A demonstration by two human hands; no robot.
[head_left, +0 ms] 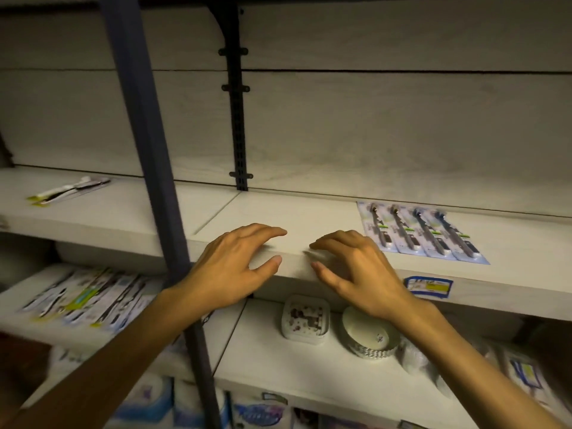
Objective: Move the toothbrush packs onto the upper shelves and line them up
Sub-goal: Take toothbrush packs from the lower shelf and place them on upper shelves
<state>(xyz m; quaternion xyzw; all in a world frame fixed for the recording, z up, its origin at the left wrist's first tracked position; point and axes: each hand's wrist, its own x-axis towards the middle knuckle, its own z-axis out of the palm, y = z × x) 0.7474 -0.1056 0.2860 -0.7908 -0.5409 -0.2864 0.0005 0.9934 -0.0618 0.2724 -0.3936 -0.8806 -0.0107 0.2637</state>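
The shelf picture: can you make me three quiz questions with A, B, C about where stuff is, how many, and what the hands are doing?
1. Where does the row of four toothbrush packs lie?
A. upper shelf, right of both hands
B. on the floor
C. under the round tin

2. How many brushes are in that row?
A. one
B. four
C. nine

3. What are the hands doing?
A. holding a pack each
B. holding nothing, fingers loosely bent
C. clapping

Answers: 1 A, the row lies flat on the upper shelf beyond the right hand. 2 B, four brushes lie side by side. 3 B, the left hand and right hand are over the shelf edge with nothing in them.
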